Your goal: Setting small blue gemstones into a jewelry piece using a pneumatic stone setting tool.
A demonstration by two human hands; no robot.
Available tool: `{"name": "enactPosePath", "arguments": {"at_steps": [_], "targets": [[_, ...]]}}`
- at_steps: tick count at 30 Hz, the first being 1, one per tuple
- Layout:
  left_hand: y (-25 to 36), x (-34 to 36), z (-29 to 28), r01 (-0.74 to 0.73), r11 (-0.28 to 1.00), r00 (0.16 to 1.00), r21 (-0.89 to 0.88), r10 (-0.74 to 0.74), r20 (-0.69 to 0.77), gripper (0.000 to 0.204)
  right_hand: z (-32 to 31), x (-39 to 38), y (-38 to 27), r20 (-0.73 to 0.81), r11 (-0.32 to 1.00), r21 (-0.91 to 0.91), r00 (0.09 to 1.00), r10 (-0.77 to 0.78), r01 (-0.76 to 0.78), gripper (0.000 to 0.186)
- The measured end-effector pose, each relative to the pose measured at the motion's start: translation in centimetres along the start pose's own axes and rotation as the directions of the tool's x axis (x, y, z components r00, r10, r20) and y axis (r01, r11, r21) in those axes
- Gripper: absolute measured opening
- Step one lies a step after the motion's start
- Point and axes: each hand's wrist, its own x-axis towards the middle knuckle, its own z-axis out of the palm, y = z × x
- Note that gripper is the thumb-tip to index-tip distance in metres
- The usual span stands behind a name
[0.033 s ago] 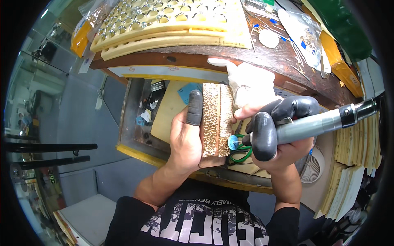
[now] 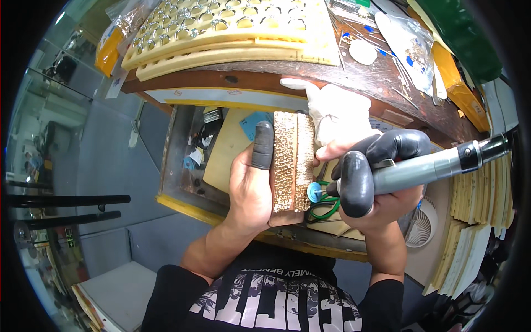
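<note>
My left hand [image 2: 246,193], dark cot on the thumb, holds a long block [image 2: 289,216] bearing rows of gold-coloured textured chain or bracelet pieces [image 2: 285,160]. My right hand [image 2: 381,182], with black finger cots, grips a silver rotary handpiece [image 2: 420,171]; its small blue disc [image 2: 314,191] touches or nearly touches the lower right edge of the gold rows. A white crumpled glove or cloth [image 2: 337,110] lies behind the block and right fingers. Underneath is an open drawer [image 2: 163,182] with a pale board [image 2: 221,171], blue paper and green loops [image 2: 323,213].
On the wooden bench [image 2: 232,77] stand cream ring trays [image 2: 221,47], with thin tools, plastic bags [image 2: 404,50] and yellow packages [image 2: 459,88] around. Stacked boards [image 2: 478,193] and a small white fan [image 2: 420,221] are at right. Black bars [image 2: 66,199] jut in at left.
</note>
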Motion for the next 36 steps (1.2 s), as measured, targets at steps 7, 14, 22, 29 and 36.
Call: {"name": "enactPosePath", "arguments": {"at_steps": [7,14,22,29,36], "targets": [[-0.3,-0.1,-0.1,-0.02,1.0,1.0,0.014,0.02,0.005,0.05,-0.4,0.4,-0.1,0.07,0.997,-0.046,0.996,-0.06,0.064,0.017],[-0.1,-0.2,0.3,-0.028,0.999,1.0,0.027,0.028,0.013,0.049,-0.7,0.6,-0.6,0.073,0.995,-0.077,0.996,-0.058,0.064,0.014],[-0.2,-0.3,0.3,-0.036,0.999,0.999,0.027,0.035,0.008,0.048,-0.7,0.7,-0.7,0.092,0.991,-0.12,0.994,-0.057,0.068,0.012],[-0.2,-0.3,0.2,-0.034,0.999,0.999,0.021,0.034,0.018,0.048,-0.5,0.6,-0.6,0.077,0.992,-0.109,0.996,-0.05,0.058,0.014],[-0.2,-0.4,0.5,-0.015,1.0,1.0,-0.006,0.015,0.007,0.049,-0.7,0.6,-0.3,0.077,0.991,-0.073,0.992,-0.104,0.109,0.016]]}}
